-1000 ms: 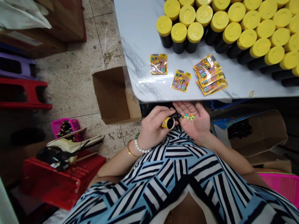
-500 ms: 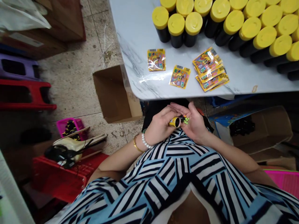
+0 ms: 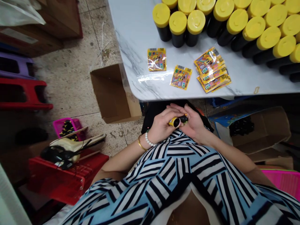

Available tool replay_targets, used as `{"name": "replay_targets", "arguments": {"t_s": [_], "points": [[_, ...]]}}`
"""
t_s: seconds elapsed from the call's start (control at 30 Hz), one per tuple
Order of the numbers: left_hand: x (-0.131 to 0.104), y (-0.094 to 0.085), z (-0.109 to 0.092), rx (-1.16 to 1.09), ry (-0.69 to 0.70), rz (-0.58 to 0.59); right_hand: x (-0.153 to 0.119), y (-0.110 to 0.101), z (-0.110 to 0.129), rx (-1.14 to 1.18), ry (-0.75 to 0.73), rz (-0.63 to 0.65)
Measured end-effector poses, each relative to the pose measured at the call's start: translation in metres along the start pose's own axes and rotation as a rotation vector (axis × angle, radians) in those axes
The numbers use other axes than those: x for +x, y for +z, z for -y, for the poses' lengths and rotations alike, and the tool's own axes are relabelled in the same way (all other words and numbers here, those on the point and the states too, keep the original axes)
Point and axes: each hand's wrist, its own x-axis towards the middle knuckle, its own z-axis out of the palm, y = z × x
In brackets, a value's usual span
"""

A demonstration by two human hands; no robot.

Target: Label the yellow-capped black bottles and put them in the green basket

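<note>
- At far left, a purple stool (image 3: 14, 55) and a red stool (image 3: 30, 90) stand on the tiled floor, with a pink basket (image 3: 82, 128) of black-and-yellow pieces lower down.
- Left of centre, an open cardboard box (image 3: 105, 93) sits beside the table corner.
- At the centre, below the table edge, the left hand (image 3: 161, 125) curls its fingers around a yellow tube (image 3: 172, 121), its dark mouth facing the camera.
- Just right of it, a black piece (image 3: 184, 118) lies between the hands; whether the left fingers pinch it cannot be told.
- The right hand (image 3: 193, 123) is cupped palm up, with small coloured beads (image 3: 186, 114) partly hidden in it. The step in hand appears to be working the black piece among the beads; the next move likely calls for a level palm and a firm hold on the tube.
- Above, yellow packets (image 3: 212, 70) lie on the white table (image 3: 127, 53).
- At upper right, black canisters with yellow lids (image 3: 268, 37) stand in close rows.
</note>
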Motion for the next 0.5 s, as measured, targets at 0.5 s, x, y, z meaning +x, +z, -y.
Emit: {"name": "replay_targets", "arguments": {"t_s": [0.5], "points": [[-0.044,-0.009,0.004,0.078,-0.020,-0.043,0.007,-0.006,-0.009,-0.006,0.050,0.115]]}}
